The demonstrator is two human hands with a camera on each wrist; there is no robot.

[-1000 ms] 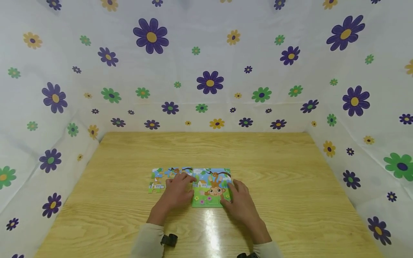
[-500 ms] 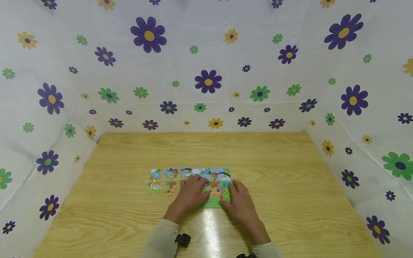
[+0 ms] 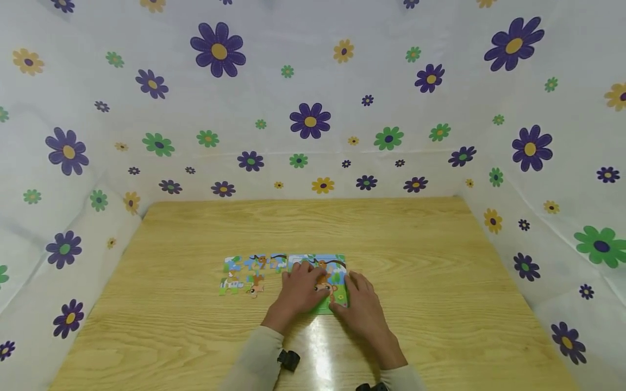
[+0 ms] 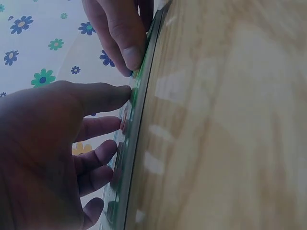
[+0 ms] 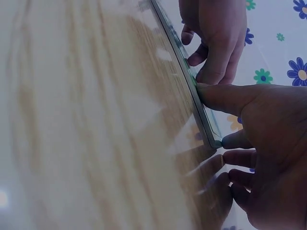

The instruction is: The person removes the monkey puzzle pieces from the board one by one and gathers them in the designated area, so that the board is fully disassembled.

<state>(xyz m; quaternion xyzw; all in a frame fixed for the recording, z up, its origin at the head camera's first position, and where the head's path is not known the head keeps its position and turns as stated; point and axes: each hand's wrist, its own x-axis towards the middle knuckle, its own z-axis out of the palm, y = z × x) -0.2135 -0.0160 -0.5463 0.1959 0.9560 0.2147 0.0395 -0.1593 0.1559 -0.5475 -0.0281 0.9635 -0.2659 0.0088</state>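
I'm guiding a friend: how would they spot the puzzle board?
On the wood-grain table, find the left hand and right hand. The puzzle board lies under the left, the right touching its edge. Unlike the loose pieces to its left, it is one squarish panel.

I see a monkey-picture board (image 3: 337, 276) lying flat, partly hidden, perhaps printed, perhaps pieced; colourful loose jigsaw pieces (image 3: 255, 283) lie flat just left of it.

White fabric (image 3: 266, 98) printed with purple, green and yellow flowers (image 3: 310, 121) walls the back and both sides of a glossy wood-grain tabletop (image 3: 415, 233), whose near part reflects a bright light streak (image 3: 321, 353).
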